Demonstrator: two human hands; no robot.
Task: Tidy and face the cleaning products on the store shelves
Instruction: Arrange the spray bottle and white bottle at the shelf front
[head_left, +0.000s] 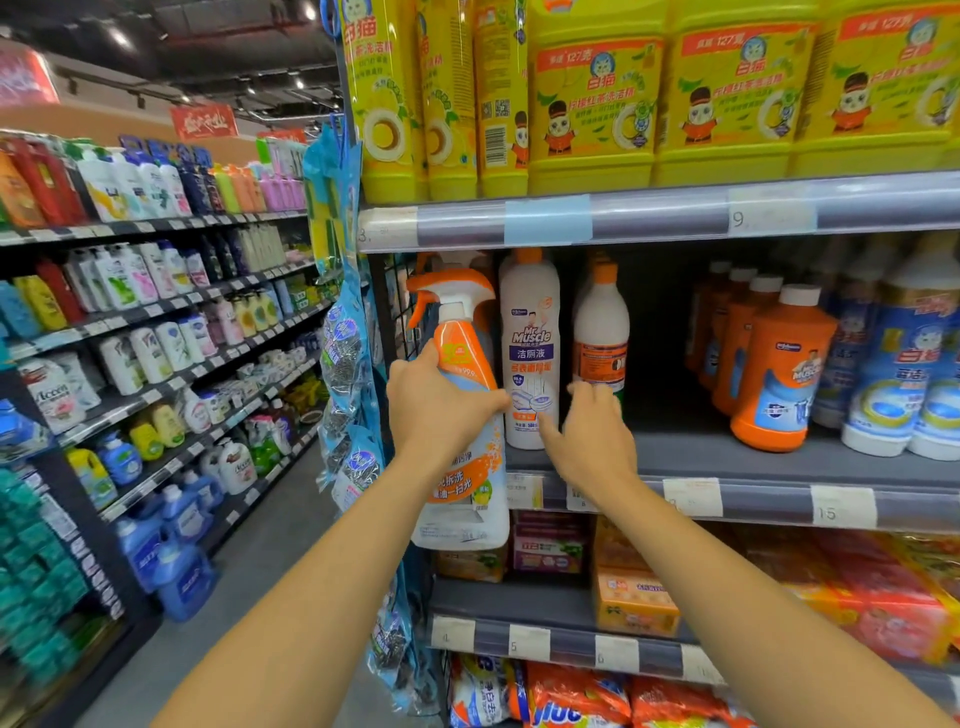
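Left hand (441, 400) is wrapped around the middle of the spray bottle (462, 415), fingers closed on it, holding it upright in front of the left end of the middle shelf (727, 457); the bottle's base hangs below the shelf's front edge and covers part of the price strip. The hand hides most of the bottle's label; the lower print is blurred. Right hand (587, 431) has fingers spread apart, fingertips at the lower part of the white Mr Muscle bottle (530, 348) and the white orange-capped bottle (601, 332) behind it; actual touch cannot be told. Both white bottles stand upright near the shelf's left end. Orange bottles (779, 374) stand in a row running back, well apart to the right, with a bare gap between. Blue-label bottles (904, 374) at the right edge are cut off. Yellow detergent jugs (592, 98) on the upper shelf are cropped at the top. Lower-shelf packets are blurred, unreadable.
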